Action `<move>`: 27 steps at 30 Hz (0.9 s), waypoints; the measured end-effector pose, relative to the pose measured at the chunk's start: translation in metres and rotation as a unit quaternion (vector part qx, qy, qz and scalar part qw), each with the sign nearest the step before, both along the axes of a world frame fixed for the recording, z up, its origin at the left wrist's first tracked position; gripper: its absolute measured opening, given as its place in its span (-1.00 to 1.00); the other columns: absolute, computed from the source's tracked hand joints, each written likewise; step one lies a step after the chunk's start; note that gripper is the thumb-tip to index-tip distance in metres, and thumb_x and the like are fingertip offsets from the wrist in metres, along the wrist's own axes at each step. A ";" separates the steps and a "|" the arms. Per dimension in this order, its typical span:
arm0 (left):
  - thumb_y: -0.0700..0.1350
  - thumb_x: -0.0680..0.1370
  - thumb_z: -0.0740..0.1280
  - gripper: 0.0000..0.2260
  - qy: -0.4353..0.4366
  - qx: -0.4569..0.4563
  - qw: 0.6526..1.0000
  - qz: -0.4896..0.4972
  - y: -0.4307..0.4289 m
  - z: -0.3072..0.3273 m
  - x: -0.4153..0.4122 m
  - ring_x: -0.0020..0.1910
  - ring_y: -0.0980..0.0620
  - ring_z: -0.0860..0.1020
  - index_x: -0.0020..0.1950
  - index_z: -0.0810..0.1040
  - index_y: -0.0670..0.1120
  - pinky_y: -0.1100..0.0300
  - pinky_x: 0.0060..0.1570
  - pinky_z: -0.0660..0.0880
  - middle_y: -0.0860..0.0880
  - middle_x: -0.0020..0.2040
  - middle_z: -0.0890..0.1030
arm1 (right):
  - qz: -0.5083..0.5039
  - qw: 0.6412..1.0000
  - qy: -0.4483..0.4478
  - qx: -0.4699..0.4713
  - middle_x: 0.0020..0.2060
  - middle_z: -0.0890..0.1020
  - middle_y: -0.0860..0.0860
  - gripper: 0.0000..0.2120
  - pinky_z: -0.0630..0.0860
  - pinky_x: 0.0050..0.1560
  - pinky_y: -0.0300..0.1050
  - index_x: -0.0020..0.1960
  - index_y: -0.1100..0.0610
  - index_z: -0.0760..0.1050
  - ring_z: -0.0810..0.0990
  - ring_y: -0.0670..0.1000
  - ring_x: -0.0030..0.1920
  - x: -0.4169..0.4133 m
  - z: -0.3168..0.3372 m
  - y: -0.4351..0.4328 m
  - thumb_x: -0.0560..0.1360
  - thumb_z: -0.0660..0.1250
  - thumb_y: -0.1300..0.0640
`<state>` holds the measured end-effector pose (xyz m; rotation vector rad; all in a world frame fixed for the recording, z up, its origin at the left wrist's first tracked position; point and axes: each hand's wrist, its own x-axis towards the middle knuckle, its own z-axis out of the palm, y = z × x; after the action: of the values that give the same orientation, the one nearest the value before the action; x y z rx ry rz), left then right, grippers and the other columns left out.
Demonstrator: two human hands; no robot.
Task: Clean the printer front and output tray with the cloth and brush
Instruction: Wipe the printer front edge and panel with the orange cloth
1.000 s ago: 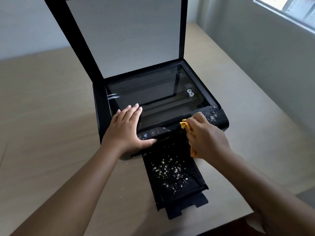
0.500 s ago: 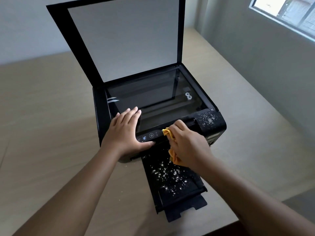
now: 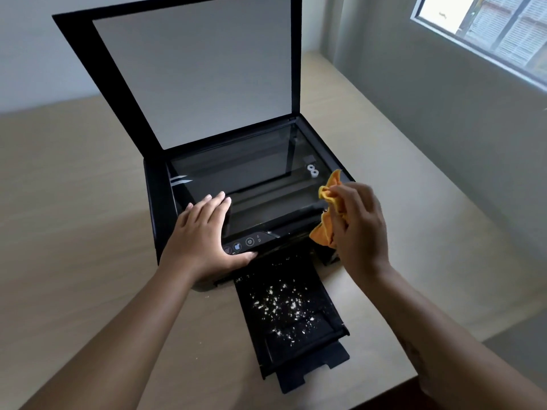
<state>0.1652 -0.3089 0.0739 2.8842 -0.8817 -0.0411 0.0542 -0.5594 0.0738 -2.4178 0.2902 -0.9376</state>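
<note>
Steadied a black printer with the left hand, laid flat with straight fingers over the front left corner, fingertips reaching onto the scanner glass and thumb stretched along the front lip just below the control buttons. Gripped a crumpled orange cloth in the right hand, fingers curled round it, at the printer's front right corner; could not tell whether the cloth touched the casing there. Held the two hands well apart, one at each front corner. Showed the scanner lid standing open at the back, its pale inner panel facing forward. Showed the output tray drawn out from under the front edge, between the two forearms, lying on the tan table and scattered with white specks across its middle. Caught two small white rings at the right side of the glass, just beside the cloth's upper tip. Took in a window at the upper right.
</note>
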 end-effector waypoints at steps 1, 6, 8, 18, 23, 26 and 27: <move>0.58 0.22 0.10 0.08 -0.001 0.000 1.000 0.000 0.000 0.000 0.000 0.57 0.06 -0.03 0.60 0.03 0.00 0.01 0.53 -0.07 0.08 0.60 0.04 | 0.007 0.999 0.039 -0.037 0.16 0.54 0.07 -0.70 0.51 0.05 0.08 0.22 0.14 0.53 0.49 0.12 0.12 -0.001 -0.007 -0.002 0.51 0.37 0.14; 0.58 0.22 0.09 0.08 -0.003 -0.003 1.000 -0.001 0.000 0.000 0.000 0.57 0.06 -0.02 0.60 0.05 0.00 0.01 0.53 -0.07 0.08 0.60 0.04 | 0.113 0.949 0.207 -0.209 0.46 0.36 0.08 -0.23 0.22 0.47 0.20 0.48 0.16 0.28 0.23 0.15 0.50 -0.009 -0.028 -0.005 0.43 0.40 -0.22; 0.58 0.22 0.09 0.09 -0.002 -0.005 1.000 -0.002 0.001 0.000 0.000 0.57 0.06 -0.01 0.60 0.06 -0.01 0.01 0.53 -0.06 0.08 0.60 0.06 | 0.149 0.939 0.210 -0.230 0.43 0.38 0.12 -0.29 0.33 0.40 0.14 0.48 0.19 0.29 0.27 0.17 0.48 -0.009 -0.025 -0.013 0.41 0.49 0.12; 0.56 0.24 0.11 0.06 -0.010 -0.005 1.000 -0.001 -0.001 0.001 0.000 0.57 0.06 0.00 0.59 0.08 -0.01 0.02 0.53 -0.06 0.08 0.60 0.06 | 0.062 0.989 0.131 -0.037 0.35 0.48 0.11 -0.64 0.51 0.23 0.20 0.33 0.10 0.49 0.46 0.18 0.33 -0.007 -0.007 -0.049 0.54 0.33 0.15; 0.56 0.24 0.12 0.06 -0.016 -0.005 1.000 -0.003 0.000 -0.001 -0.001 0.56 0.03 0.03 0.59 0.11 -0.04 -0.01 0.53 -0.03 0.05 0.59 0.10 | 0.103 0.979 0.152 -0.089 0.39 0.44 0.09 -0.51 0.30 0.44 0.15 0.35 0.15 0.47 0.26 0.16 0.49 -0.006 -0.023 -0.023 0.51 0.34 -0.07; 0.57 0.25 0.09 0.06 -0.014 0.000 1.000 -0.003 -0.001 -0.001 0.000 0.57 0.03 0.01 0.60 0.07 -0.04 0.00 0.53 -0.06 0.05 0.60 0.07 | 0.160 0.973 0.124 -0.115 0.34 0.50 0.08 -0.64 0.35 0.42 0.06 0.32 0.16 0.51 0.34 0.11 0.45 -0.003 -0.025 -0.039 0.56 0.32 0.09; 0.57 0.25 0.08 0.06 -0.013 0.002 1.000 -0.005 -0.001 -0.001 -0.001 0.57 0.04 0.00 0.60 0.05 -0.03 0.01 0.53 -0.07 0.05 0.60 0.06 | 0.150 0.976 0.118 -0.106 0.33 0.52 0.08 -0.67 0.37 0.41 0.04 0.30 0.16 0.53 0.35 0.10 0.45 -0.005 -0.026 -0.039 0.56 0.33 0.12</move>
<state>0.1641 -0.3096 0.0731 2.8910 -0.9027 -0.0059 0.0493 -0.5984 0.0474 -2.6737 -0.0968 -0.5725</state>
